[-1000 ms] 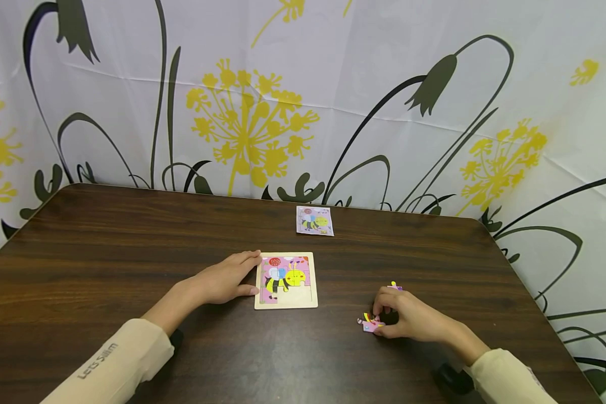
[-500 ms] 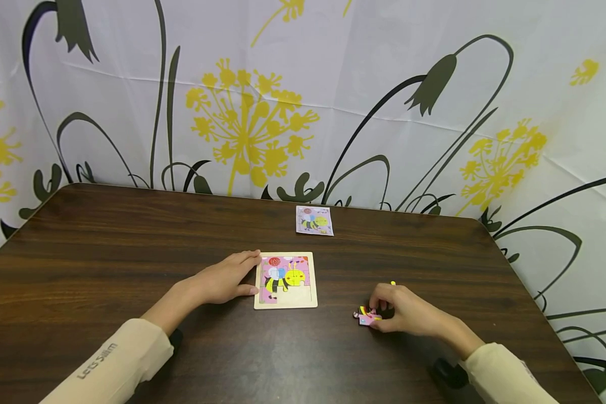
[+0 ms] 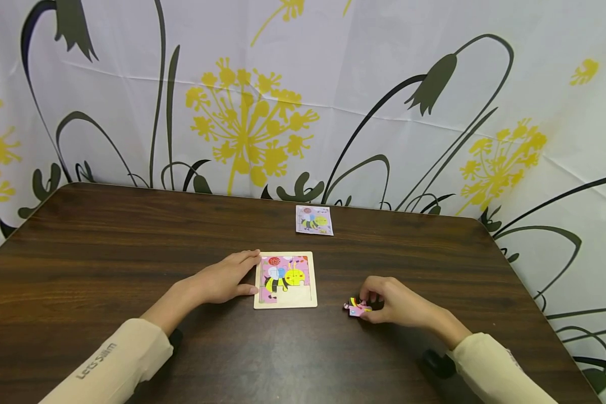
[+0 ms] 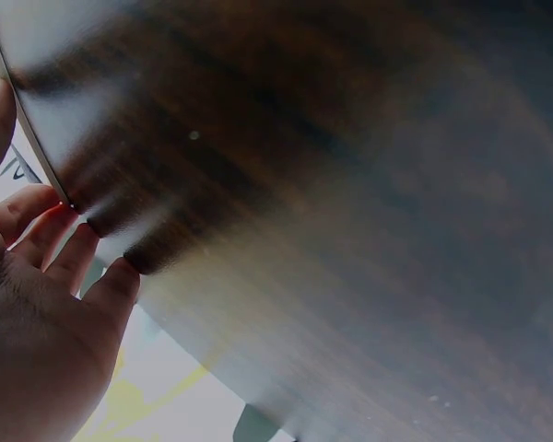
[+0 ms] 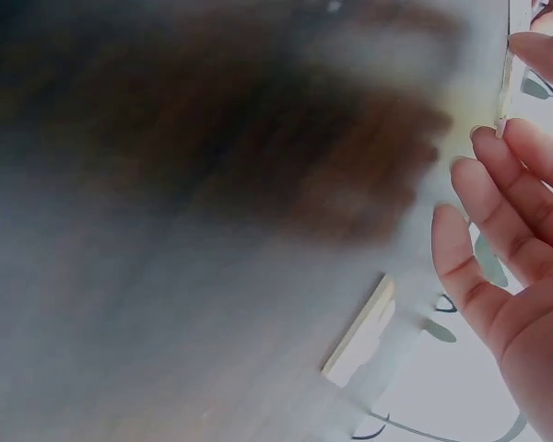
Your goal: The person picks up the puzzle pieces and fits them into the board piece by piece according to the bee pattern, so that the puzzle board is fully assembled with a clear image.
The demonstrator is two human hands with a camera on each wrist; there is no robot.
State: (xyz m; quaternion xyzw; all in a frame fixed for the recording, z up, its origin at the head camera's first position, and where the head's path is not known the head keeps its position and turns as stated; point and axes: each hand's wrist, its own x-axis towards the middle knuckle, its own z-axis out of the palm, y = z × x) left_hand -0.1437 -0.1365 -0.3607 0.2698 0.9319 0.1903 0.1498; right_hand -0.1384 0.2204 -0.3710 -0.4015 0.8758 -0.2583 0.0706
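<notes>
A square wooden puzzle tray (image 3: 285,303) lies flat on the table, with bee-picture pieces filling its top and lower left. Bare wood shows at its lower right. My left hand (image 3: 225,279) rests at the tray's left edge, thumb and fingertips touching it; the left wrist view shows the fingers (image 4: 72,256) extended along that edge. Right of the tray, my right hand (image 3: 398,303) pinches a pink puzzle piece (image 3: 357,308) between thumb and fingers. In the right wrist view this piece (image 5: 507,87) is seen edge-on, and the other fingers are loosely bent.
A small printed bee picture card (image 3: 315,220) lies behind the tray near the table's back edge. Another puzzle piece (image 5: 361,333) sits on the table beyond my right hand, hidden in the head view. A flowered cloth (image 3: 363,84) hangs behind the brown table (image 3: 131,235).
My right hand has moved left and slightly away from me, toward the tray, carrying the pink puzzle piece. My left hand and the tray have stayed in place.
</notes>
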